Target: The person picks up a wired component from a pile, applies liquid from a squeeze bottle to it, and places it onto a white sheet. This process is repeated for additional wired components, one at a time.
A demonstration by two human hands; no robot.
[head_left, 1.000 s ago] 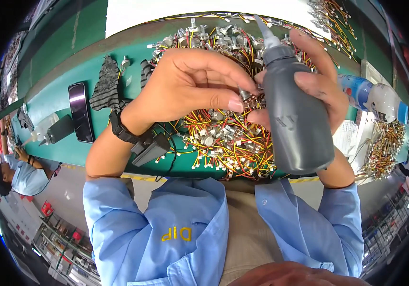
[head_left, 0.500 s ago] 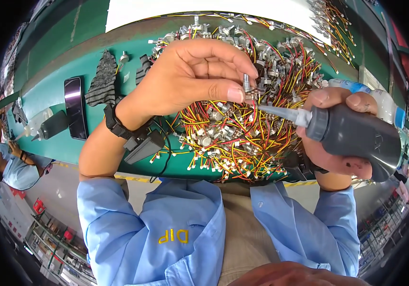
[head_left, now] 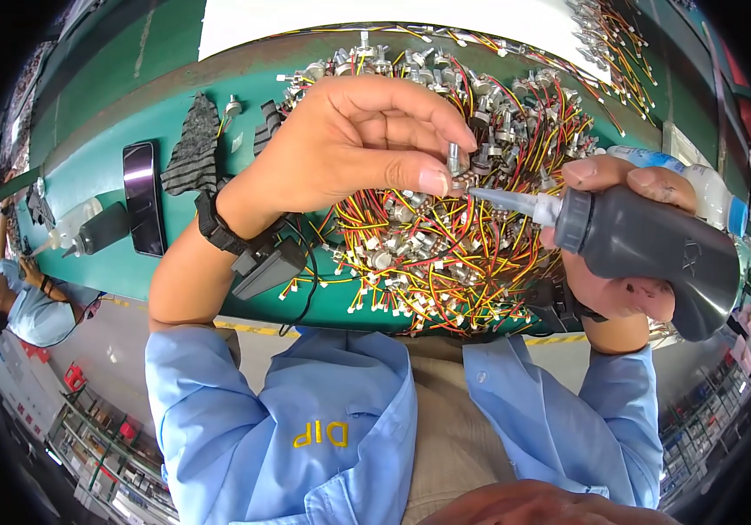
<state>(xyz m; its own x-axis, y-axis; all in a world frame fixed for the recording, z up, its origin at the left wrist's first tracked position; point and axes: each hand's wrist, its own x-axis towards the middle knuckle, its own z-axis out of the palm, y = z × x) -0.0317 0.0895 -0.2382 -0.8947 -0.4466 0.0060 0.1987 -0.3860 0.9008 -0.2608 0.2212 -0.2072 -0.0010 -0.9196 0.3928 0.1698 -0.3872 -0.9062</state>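
Note:
My left hand (head_left: 349,144) pinches a small potentiometer (head_left: 454,161) between thumb and fingers, its metal shaft pointing up. In my right hand (head_left: 607,276) is a dark grey squeeze bottle (head_left: 651,236), lying on its side with fingers wrapped round it. The bottle's pale tapered nozzle (head_left: 515,201) points left, and its tip is at the lower part of the potentiometer; whether it touches cannot be made out. Beneath both hands spreads a heap of potentiometers (head_left: 384,260) with red, yellow and black wires and white connectors.
Left on the green table (head_left: 205,284) lie a phone (head_left: 141,199), a grey striped cloth (head_left: 193,157), another dark bottle (head_left: 102,229) and a single potentiometer (head_left: 233,108). Clear plastic bottles (head_left: 709,188) lie at the right. A white sheet (head_left: 393,16) covers the far side. Another person (head_left: 34,302) is at far left.
The squeeze bottle's nozzle tip has shifted slightly left and closer to the potentiometer. My left hand keeps its pinch almost in place.

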